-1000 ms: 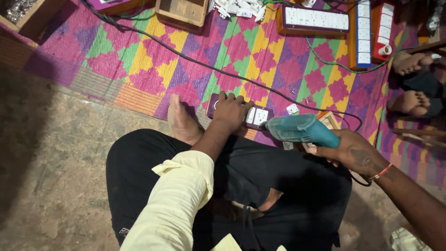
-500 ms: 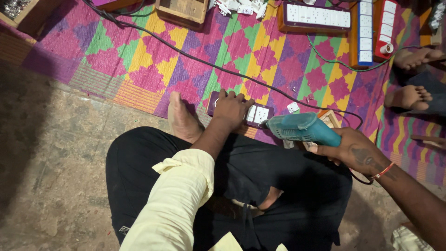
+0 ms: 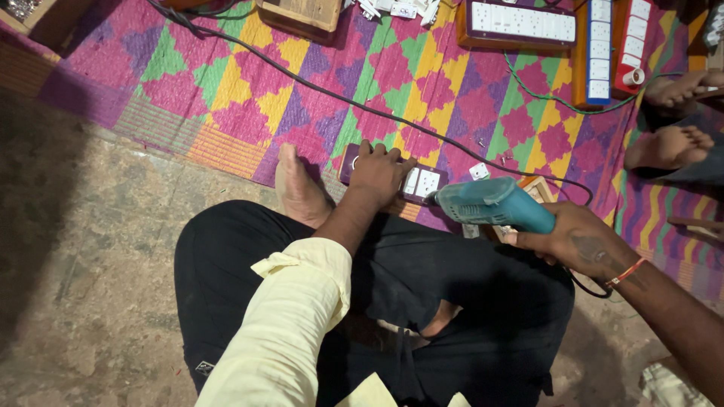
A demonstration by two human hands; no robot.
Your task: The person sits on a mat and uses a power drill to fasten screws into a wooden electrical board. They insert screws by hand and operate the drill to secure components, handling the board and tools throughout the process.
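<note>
Now L hand (image 3: 379,175) pins switchboard (image 3: 417,182); R hand (image 3: 577,241) grips drill (image 3: 492,205).

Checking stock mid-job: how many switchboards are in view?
4: one under the left hand, one at top centre, two upright at top right. Others may be hidden.

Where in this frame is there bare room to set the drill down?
Free: the stone floor left of the knee, and the mat between black cable and foot. Crowded: around the switch board, drill and top-edge boards.
</note>
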